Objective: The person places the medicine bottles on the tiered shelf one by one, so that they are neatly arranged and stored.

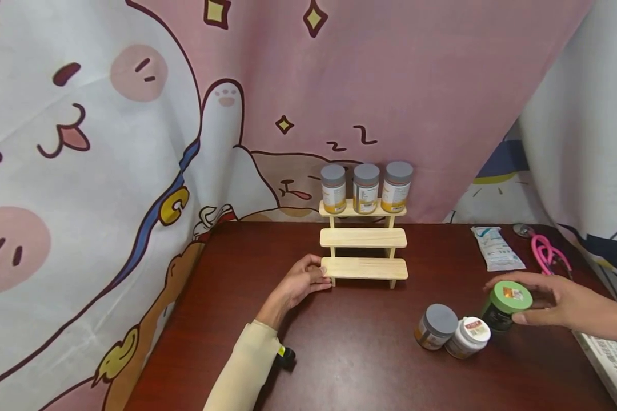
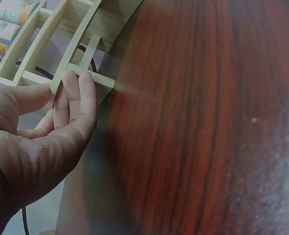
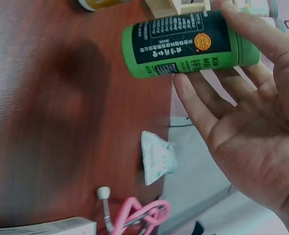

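My left hand [image 1: 304, 279] is at the left end of the lowest step of a three-step wooden display stand [image 1: 364, 237]. In the left wrist view its thumb and fingers [image 2: 88, 95] pinch that step's end. My right hand [image 1: 563, 299] grips a green jar [image 1: 511, 297] with a dark label, thumb on one side and fingers on the other. The right wrist view shows the jar's printed label, with the jar apparently lifted off the table. Just left of it stand a white bottle [image 1: 468, 338] and a grey-lidded jar [image 1: 436, 326], side by side.
Three grey-lidded jars, the middle one [image 1: 366, 188] among them, stand on the top step. A white packet [image 1: 497, 249] and a pink stethoscope [image 1: 547, 251] lie at the back right. A box [image 1: 609, 365] lies at the right edge of the dark red table [image 1: 349, 365]. A printed curtain [image 1: 416, 85] hangs behind.
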